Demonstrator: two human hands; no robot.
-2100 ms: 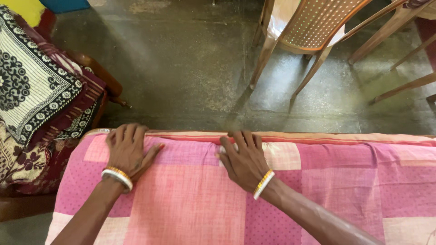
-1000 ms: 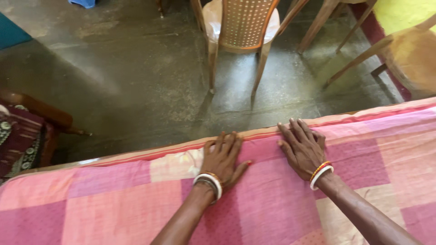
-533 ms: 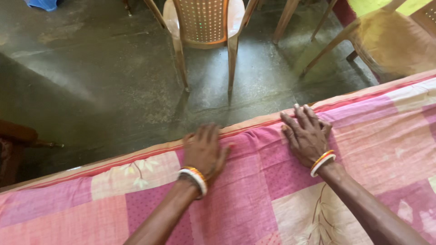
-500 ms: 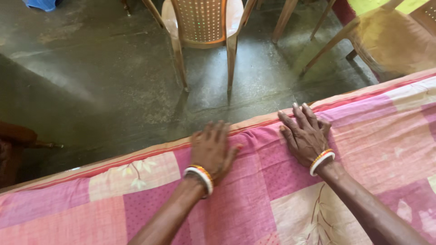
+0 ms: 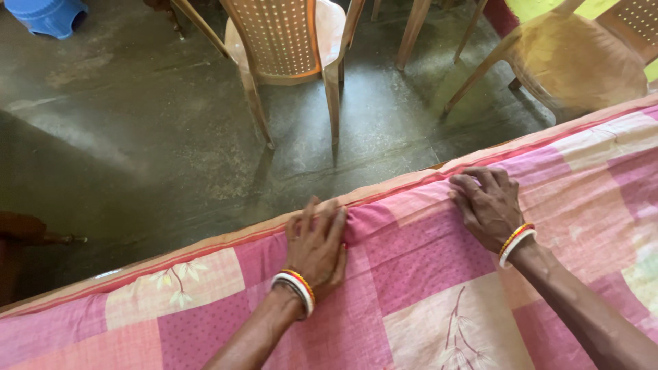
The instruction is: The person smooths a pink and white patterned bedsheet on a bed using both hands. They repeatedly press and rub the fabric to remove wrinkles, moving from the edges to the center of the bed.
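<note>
Head view: a pink patchwork bedsheet (image 5: 425, 288) with cream leaf-print squares covers a bed, and its far edge runs as a slant from the lower left of the frame up to the upper right. The left hand (image 5: 317, 247) lies palm down and flat on the sheet just inside that far edge, fingers together and stretched out, gripping nothing; small folds bunch beside its fingertips. The right hand (image 5: 488, 205) rests further along the same edge, well apart from the left, its fingers curled down onto the cloth at the hem; whether it pinches the fabric cannot be told. Each wrist wears white, red and orange bangles (image 5: 296, 286). Beyond the edge, 2 plastic chairs (image 5: 284, 41) stand on a grey concrete floor (image 5: 137, 137), with a blue stool (image 5: 48, 14) in the far left corner.
</note>
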